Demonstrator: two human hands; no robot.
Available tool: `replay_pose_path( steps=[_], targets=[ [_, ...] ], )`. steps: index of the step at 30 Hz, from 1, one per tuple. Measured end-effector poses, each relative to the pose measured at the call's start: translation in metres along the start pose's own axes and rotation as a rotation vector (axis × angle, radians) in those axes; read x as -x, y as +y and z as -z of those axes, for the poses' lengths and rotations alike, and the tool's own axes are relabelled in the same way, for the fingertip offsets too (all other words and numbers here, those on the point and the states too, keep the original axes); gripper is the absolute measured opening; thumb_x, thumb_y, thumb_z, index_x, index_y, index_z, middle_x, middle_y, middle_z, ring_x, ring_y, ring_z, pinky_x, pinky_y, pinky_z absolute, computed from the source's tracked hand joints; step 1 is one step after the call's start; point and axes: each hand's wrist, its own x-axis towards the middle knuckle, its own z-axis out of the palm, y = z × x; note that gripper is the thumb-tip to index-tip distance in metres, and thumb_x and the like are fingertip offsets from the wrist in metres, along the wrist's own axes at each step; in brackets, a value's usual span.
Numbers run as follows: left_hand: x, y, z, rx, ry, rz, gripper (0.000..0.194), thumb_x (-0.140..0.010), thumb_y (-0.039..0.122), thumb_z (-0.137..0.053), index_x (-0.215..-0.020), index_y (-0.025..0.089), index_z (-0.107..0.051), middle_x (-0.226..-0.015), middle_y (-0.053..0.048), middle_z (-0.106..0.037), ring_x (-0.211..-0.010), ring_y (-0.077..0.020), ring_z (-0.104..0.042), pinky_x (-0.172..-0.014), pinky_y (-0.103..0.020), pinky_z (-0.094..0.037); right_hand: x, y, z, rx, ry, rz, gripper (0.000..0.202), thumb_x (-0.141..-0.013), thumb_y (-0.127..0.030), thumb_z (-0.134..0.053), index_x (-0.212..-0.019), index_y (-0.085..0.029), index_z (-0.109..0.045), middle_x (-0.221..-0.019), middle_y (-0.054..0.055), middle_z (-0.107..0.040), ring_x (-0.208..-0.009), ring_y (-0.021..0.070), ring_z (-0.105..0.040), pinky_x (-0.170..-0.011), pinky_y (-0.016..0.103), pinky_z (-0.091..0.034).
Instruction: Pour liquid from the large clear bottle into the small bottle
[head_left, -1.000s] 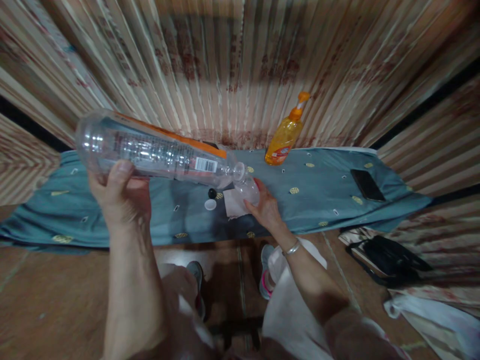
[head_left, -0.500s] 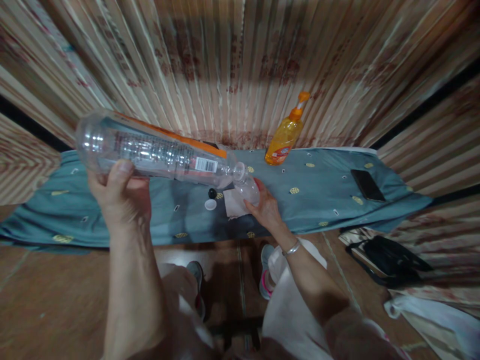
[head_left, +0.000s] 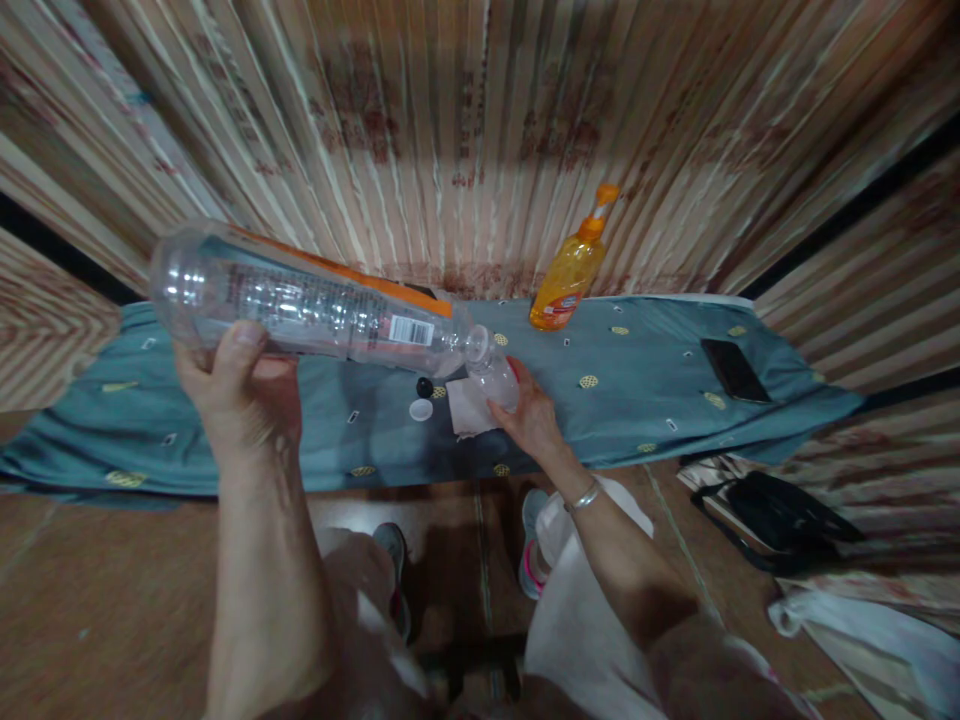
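Note:
My left hand (head_left: 244,385) is wrapped round the base end of a large clear plastic bottle (head_left: 300,305) with an orange-edged label and barcode. The bottle lies tilted almost level, its mouth pointing right. My right hand (head_left: 529,410) is closed round a small clear bottle (head_left: 493,382). The two mouths meet or nearly touch; I cannot tell which. Below them a pale folded cloth or paper (head_left: 466,410) lies on the table. Beside it are a small black cap (head_left: 424,387) and a white round lid (head_left: 421,410). Whether liquid flows between the bottles cannot be made out.
An orange pump bottle (head_left: 566,280) stands at the back of the cloth-covered table (head_left: 637,400). A black phone (head_left: 735,370) lies at the right. Behind hangs a pleated curtain (head_left: 420,130). On the floor at the right sits a black bag (head_left: 784,515).

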Motion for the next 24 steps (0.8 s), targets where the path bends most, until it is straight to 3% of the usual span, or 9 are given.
replay_pose_path(
  steps=[18, 24],
  targets=[
    [0.0008, 0.0027, -0.0033, 0.034, -0.004, -0.002, 0.096, -0.041, 0.056, -0.092, -0.131, 0.032, -0.066, -0.111, -0.005, -0.072, -0.118, -0.0329, -0.069, -0.112, -0.055, -0.052, -0.001, -0.0026, 0.0016, -0.003, -0.014, -0.031, 0.073, -0.089, -0.035, -0.069, -0.153, -0.01, -0.043, -0.148, 0.024, -0.064, -0.132, 0.0352, -0.068, -0.108, 0.051, -0.059],
    [0.0001, -0.0011, 0.0006, 0.082, 0.011, -0.012, 0.096, -0.039, 0.053, -0.095, -0.127, 0.029, -0.068, -0.118, -0.005, -0.071, -0.124, -0.0336, -0.067, -0.114, -0.057, -0.05, -0.0007, 0.0004, 0.0001, -0.008, -0.007, 0.007, 0.072, -0.091, -0.035, -0.068, -0.153, -0.009, -0.042, -0.148, 0.025, -0.064, -0.134, 0.0349, -0.066, -0.111, 0.052, -0.057]
  ],
)
